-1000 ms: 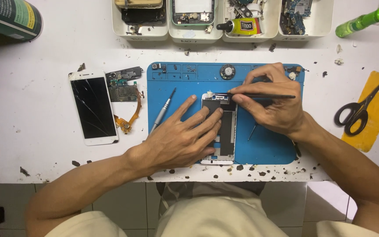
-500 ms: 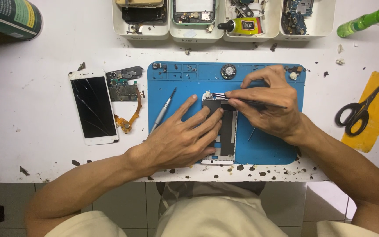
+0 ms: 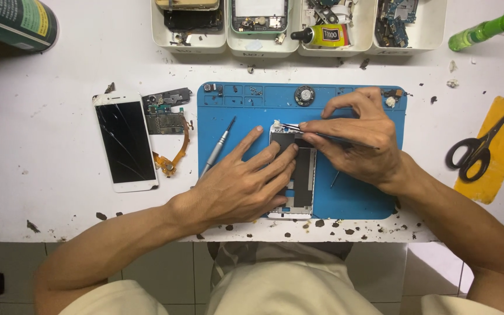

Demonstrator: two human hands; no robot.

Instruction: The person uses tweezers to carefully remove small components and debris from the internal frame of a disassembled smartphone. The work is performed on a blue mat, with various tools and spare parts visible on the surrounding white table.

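Observation:
An opened white phone body [image 3: 302, 175] lies upright on the blue work mat [image 3: 357, 198]. My left hand [image 3: 243, 184] rests flat on it, fingers spread, pressing its left side and top. My right hand [image 3: 354, 140] pinches thin tweezers [image 3: 322, 135] whose tips sit at the phone's top left corner. A screwdriver [image 3: 218, 147] lies on the mat just left of my left hand.
A cracked white phone screen [image 3: 125, 140] and a circuit board with an orange flex cable [image 3: 167, 125] lie left of the mat. Black scissors [image 3: 476, 149] rest on a yellow cloth at right. Parts trays [image 3: 298, 44], a green bottle [image 3: 483, 30] and a can [image 3: 13, 23] line the back.
My right hand has shifted the tweezers slightly left, toward the phone's top left corner. The left hand stays pressed on the phone.

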